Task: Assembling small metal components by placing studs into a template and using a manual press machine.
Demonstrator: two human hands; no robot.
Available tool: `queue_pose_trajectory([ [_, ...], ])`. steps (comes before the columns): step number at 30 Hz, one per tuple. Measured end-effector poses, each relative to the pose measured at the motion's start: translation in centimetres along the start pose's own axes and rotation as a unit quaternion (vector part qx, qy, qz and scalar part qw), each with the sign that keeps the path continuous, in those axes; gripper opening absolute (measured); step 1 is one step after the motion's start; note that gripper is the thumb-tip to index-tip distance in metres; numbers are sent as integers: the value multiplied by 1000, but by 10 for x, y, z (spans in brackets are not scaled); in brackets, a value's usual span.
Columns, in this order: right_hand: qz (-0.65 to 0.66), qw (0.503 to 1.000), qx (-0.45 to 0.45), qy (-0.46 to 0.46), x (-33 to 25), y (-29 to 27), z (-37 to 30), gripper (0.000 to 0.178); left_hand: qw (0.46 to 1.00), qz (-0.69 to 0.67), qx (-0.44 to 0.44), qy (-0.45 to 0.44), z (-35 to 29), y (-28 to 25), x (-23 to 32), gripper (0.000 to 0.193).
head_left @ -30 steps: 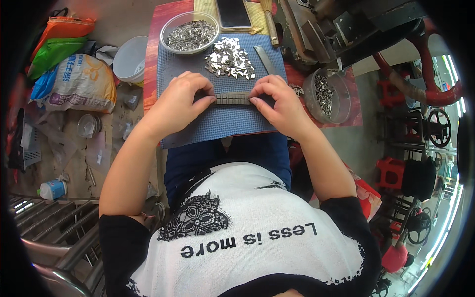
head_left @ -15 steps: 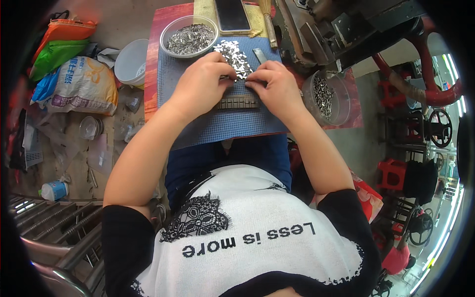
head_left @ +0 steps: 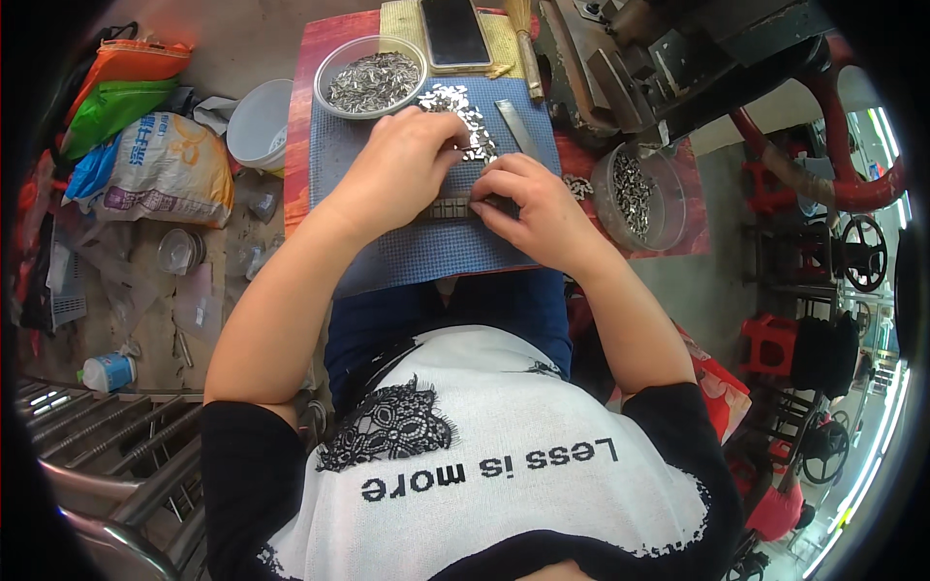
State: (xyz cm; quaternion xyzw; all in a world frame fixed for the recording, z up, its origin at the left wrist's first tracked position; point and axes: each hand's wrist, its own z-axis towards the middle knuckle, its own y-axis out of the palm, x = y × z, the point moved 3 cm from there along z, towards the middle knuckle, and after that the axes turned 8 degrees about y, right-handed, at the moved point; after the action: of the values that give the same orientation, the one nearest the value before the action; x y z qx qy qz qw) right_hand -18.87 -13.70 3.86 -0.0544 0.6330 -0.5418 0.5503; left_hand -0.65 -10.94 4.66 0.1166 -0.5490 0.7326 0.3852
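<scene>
My left hand (head_left: 412, 165) is over the blue textured mat (head_left: 436, 259), its fingertips pinched together at the left side of a pile of small shiny metal pieces (head_left: 475, 143). Whatever it pinches is too small to make out. My right hand (head_left: 533, 205) is closed, with thumb and fingers curled at the right end of a slotted metal bar (head_left: 448, 208) lying across the mat. Its fingertips cover that end of the bar, and any piece in them is hidden. A flat metal strip (head_left: 517, 128) lies just beyond my right hand.
Far left on the mat stands a clear bowl (head_left: 319, 89) of metal pieces. A phone (head_left: 453, 34) and a brush (head_left: 529, 63) lie at the back. To the right are a clear tub (head_left: 672, 208) of pieces and a dark machine (head_left: 620, 77). A white bucket (head_left: 254, 126) stands left.
My right hand has moved down from the pile to the right end of the slotted bar. The left hand has shifted slightly, staying by the pile. More of the metal strip shows.
</scene>
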Motion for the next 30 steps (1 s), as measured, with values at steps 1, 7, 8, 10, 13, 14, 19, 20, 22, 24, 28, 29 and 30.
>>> queue_pose_trajectory([
  [1,-1,1000,11,4,-1,1,-1,11,1000,7,21,17,-3,-3,2,12],
  [7,-22,998,56,-23,-4,2,-8,7,983,-147,4,-109,-28,-21,-2,10],
  [8,-22,998,55,-23,-2,2,-7,7,983,-147,5,-109,-32,-22,-3,10],
  [10,29,991,113,66,14,-3,-2,9,983,-145,21,-114,-38,-25,-5,10],
  [13,24,987,113,111,20,-8,10,10,982,-149,5,-117,-45,-22,-8,11],
  [14,26,987,96,126,22,-7,13,9,982,-149,6,-118,-46,-20,-9,11],
  [19,-56,991,88,85,26,-1,18,9,993,-103,15,-59,-50,-9,-7,11],
  [20,-85,990,97,56,25,-1,18,10,995,-89,16,-35,-49,-8,-5,10],
  [22,-57,994,90,33,19,-1,17,11,996,-79,-4,-31,-52,-9,-4,11],
  [24,35,998,45,17,6,1,12,12,997,-69,-24,-29,-54,-9,-5,13],
  [28,69,997,-19,-2,-5,7,6,11,998,-41,-44,-34,-53,-11,-1,13],
  [29,42,999,-15,-14,-3,9,5,12,997,-44,-40,-45,-52,-11,0,12],
  [30,16,999,-12,-26,-2,10,4,13,997,-44,-40,-45,-52,-11,0,12],
])
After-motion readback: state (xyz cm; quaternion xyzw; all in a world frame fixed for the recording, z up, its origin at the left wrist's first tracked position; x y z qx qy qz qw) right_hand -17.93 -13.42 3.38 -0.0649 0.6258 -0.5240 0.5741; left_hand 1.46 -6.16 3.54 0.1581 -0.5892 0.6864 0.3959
